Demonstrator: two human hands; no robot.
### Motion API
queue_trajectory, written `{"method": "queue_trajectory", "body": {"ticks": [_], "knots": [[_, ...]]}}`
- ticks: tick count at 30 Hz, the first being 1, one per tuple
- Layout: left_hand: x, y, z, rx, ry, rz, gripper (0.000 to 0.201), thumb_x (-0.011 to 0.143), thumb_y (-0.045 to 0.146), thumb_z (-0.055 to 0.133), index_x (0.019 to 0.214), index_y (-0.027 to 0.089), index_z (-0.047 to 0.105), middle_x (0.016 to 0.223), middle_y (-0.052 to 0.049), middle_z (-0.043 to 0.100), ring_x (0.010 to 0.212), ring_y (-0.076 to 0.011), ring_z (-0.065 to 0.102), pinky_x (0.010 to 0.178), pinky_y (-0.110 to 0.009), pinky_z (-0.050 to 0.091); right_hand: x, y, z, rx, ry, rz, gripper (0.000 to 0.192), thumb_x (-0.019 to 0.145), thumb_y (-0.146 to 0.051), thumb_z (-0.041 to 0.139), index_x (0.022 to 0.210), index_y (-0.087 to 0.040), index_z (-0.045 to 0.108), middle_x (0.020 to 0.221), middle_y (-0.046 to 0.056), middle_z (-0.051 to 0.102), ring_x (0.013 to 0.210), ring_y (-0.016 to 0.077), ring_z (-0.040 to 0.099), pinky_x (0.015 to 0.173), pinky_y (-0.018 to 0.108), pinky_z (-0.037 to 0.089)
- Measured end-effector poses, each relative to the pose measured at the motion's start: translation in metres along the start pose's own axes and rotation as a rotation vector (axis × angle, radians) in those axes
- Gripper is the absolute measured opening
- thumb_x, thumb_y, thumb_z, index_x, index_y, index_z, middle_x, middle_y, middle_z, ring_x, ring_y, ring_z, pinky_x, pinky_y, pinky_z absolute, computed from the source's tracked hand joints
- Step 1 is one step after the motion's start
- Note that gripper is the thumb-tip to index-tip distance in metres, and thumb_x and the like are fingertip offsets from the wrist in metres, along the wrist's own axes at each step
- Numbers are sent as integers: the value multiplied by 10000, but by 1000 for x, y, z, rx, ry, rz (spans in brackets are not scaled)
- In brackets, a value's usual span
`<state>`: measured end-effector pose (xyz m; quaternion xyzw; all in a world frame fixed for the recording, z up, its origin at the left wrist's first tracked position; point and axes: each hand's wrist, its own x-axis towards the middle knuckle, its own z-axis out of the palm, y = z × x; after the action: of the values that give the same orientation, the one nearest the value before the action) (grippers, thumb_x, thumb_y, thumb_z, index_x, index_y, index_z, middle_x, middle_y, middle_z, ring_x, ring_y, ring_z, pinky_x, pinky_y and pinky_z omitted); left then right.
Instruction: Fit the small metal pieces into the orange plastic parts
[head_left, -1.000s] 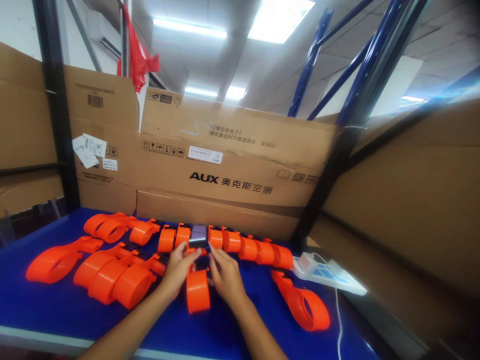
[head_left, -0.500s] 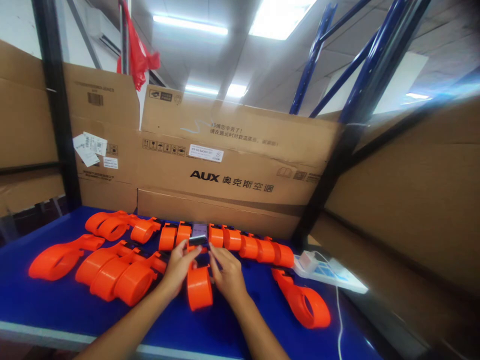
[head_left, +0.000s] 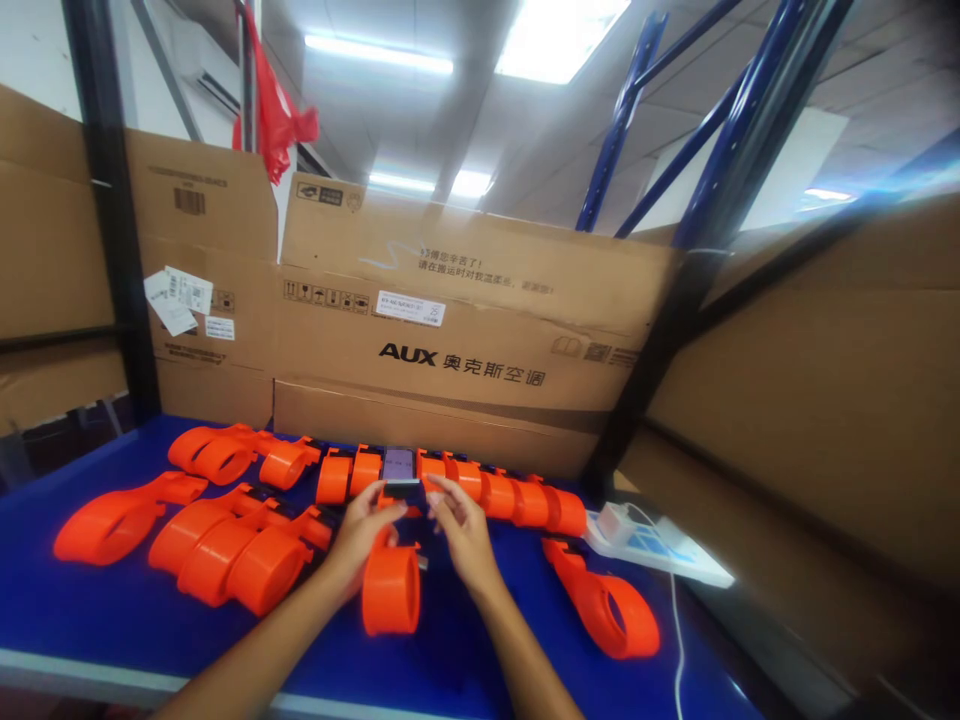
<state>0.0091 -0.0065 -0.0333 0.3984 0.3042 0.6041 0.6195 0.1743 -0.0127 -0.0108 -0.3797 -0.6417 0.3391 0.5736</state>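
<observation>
Cardboard boxes (head_left: 465, 330) walled off the back and right of a warehouse shelf bay, framed by dark uprights and blue steel braces (head_left: 720, 120) under bright ceiling lights. One box carried the printed name AUX; a red plastic bag (head_left: 274, 105) hung near the upper left.

Below them lay a blue work table (head_left: 90, 610), wide and flat, filling the lower part of the view. Scattered on it were many bright orange plastic loop parts — a cluster at the left (head_left: 225, 555), a row along the back edge (head_left: 510, 497), and one long looped piece (head_left: 611, 605) lying apart at the right. Beyond that piece sat a white power strip (head_left: 652, 545) with a cord trailing toward the front edge.

Two bare forearms reached in from the bottom of the view. Between the hands lay an orange loop part (head_left: 391, 590), resting on the table just in front of the back row. Its dark end piece (head_left: 403, 490) pointed away from the person — that was where both hands met. The left hand (head_left: 364, 535) curled around the left side, thumb and forefinger pinching the end piece. The right hand (head_left: 461, 530) came in from the other side, fingertips pressed together against the same end. Just behind it stood a small purple-faced item (head_left: 398, 464) in the back row; what it was could not be told.
</observation>
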Motion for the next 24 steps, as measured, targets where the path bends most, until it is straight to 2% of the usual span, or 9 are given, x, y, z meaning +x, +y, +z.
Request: {"method": "queue_trajectory", "body": {"ticks": [2, 5, 9, 12, 16, 18, 21, 24], "knots": [[-2, 2, 2, -30, -14, -10, 553, 620, 302, 856, 1108, 194, 620, 800, 0, 688, 407, -67, 524, 410, -201, 386, 1, 0, 0, 97, -83, 63, 442, 902, -470, 622, 1279, -240, 640, 930, 49, 728, 745, 194, 651, 686, 305, 531], [-2, 3, 3, -55, -61, -31, 617, 619, 291, 857, 1167, 214, 584, 835, -10, 704, 406, -79, 548, 415, -210, 409, 0, -2, 2, 234, -194, 109, 430, 912, -471, 593, 1285, -261, 634, 1087, 66, 716, 882, 226, 669, 746, 330, 537], [-2, 5, 4, -67, -175, -119, 665, 628, 297, 854, 1215, 210, 553, 720, -10, 702, 398, -129, 587, 424, -232, 438, -1, -8, 4, 347, -278, 131, 439, 910, -492, 566, 1262, -242, 649, 1153, 100, 700, 1020, 280, 660, 807, 381, 539], [-7, 6, 6, -97, -233, -160, 697, 661, 281, 841, 1281, 200, 532, 643, -3, 681, 448, -175, 641, 487, -270, 501, -1, -11, 3, 398, -271, 149, 461, 883, -496, 606, 1264, -240, 638, 1120, 99, 706, 1022, 282, 653, 861, 396, 519], [-14, 8, 6, -155, -347, -191, 727, 685, 223, 831, 1334, 230, 504, 883, -81, 737, 660, -248, 735, 615, -339, 565, -3, -9, 5, 429, -176, 172, 437, 857, -470, 672, 1236, -258, 626, 1084, 59, 695, 963, 237, 642, 858, 337, 488], [-15, 8, 5, -154, -393, -205, 709, 720, 252, 819, 1349, 238, 493, 969, -107, 734, 711, -274, 747, 637, -366, 576, -5, -7, 6, 427, -140, 166, 420, 844, -467, 698, 1205, -266, 625, 1048, 43, 689, 929, 223, 633, 837, 320, 480], [-15, 8, 6, -92, -339, -175, 636, 769, 323, 798, 1330, 218, 518, 1005, -120, 732, 698, -265, 746, 666, -389, 588, -6, -6, 8, 399, -137, 158, 406, 831, -468, 723, 1173, -281, 612, 968, 24, 679, 896, 217, 624, 829, 320, 471], [-13, 7, 6, -37, -272, -122, 600, 761, 365, 801, 1284, 189, 564, 956, -113, 743, 619, -243, 728, 653, -397, 588, -6, -6, 8, 351, -117, 135, 375, 843, -483, 709, 1145, -286, 603, 911, 9, 649, 860, 201, 609, 812, 308, 461]]}}
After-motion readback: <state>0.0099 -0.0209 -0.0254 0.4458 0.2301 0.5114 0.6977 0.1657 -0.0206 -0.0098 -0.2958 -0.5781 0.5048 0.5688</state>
